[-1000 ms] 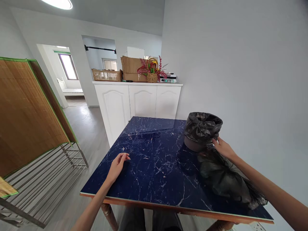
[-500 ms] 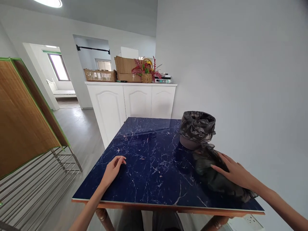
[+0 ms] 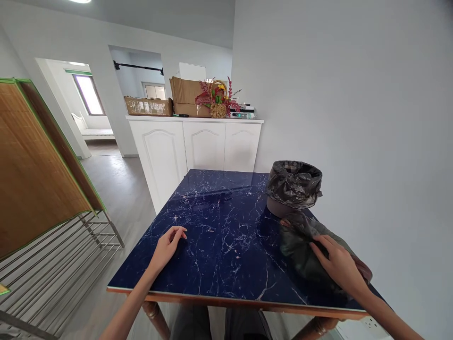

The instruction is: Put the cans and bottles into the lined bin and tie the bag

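A filled black plastic bag (image 3: 304, 250) lies on the right side of the blue marble-patterned table (image 3: 215, 250). My right hand (image 3: 334, 259) is over it, thumb and fingers pinching its thin, see-through upper part. What fills the bag is hard to make out; dark green and reddish tones show through. Just behind it stands a grey-brown bin (image 3: 279, 208), lined with a black bag (image 3: 295, 186) folded over its rim. Toward the table's left side rests my left hand (image 3: 169, 243), loosely curled with the fingers together and nothing in them.
A wall (image 3: 354, 118) runs along the table's right side. Behind the table is a white cabinet (image 3: 205, 146) bearing cardboard boxes (image 3: 148, 106) and a flower basket (image 3: 217, 110). On the left stands a metal rack (image 3: 102, 231) with a bamboo mat (image 3: 42, 179) over it.
My right hand has gone from lying spread on the black bag to pinching its upper part, and the bag's shape has shifted. My left hand stays in place.
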Tool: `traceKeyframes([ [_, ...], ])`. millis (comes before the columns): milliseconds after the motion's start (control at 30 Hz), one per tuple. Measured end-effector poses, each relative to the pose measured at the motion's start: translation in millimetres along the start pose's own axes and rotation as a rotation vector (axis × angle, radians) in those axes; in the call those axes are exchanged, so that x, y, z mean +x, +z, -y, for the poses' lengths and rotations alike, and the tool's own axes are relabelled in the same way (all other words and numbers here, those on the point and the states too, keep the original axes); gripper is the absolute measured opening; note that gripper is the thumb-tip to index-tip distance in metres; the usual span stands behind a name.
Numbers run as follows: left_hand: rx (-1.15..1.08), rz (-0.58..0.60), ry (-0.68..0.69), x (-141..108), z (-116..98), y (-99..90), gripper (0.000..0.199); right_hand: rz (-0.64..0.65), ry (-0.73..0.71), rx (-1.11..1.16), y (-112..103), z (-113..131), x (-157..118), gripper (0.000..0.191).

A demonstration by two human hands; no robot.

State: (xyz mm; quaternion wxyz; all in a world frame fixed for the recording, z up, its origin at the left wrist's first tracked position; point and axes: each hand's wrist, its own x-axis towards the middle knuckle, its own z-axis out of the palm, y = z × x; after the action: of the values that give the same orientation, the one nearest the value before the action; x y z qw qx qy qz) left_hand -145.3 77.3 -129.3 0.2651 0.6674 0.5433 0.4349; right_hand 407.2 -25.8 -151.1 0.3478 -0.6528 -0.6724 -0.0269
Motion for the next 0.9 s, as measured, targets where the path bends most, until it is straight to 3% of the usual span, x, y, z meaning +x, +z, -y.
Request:
traceKeyframes([
  [333, 0.029, -0.002, 0.011, -2.3, 0.6, 1.2, 0.049, 0.132, -0.326, 0.261, 62.8, 128.6, 33.5, 0.025],
  [467, 0.046, 0.007, 0.016, -3.1, 0.5, 1.9, 0.049, 0.206, -0.441, 0.334, 72.4, 171.1, 44.5, 0.026],
  [633, 0.072, 0.013, 0.037, -4.3, 1.2, 3.2, 0.047, 0.111, -0.435, 0.330, 57.2, 184.3, 33.3, 0.045],
  [767, 0.105, 0.014, 0.102, -9.4, -6.3, 9.6, 0.042, 0.028, -0.388, 0.308, 36.2, 182.0, 15.7, 0.031],
  [900, 0.146, 0.051, 0.251, -11.5, -29.3, 23.6, 0.033, 0.145, -0.399, 0.295, 29.5, 192.9, 5.3, 0.016],
])
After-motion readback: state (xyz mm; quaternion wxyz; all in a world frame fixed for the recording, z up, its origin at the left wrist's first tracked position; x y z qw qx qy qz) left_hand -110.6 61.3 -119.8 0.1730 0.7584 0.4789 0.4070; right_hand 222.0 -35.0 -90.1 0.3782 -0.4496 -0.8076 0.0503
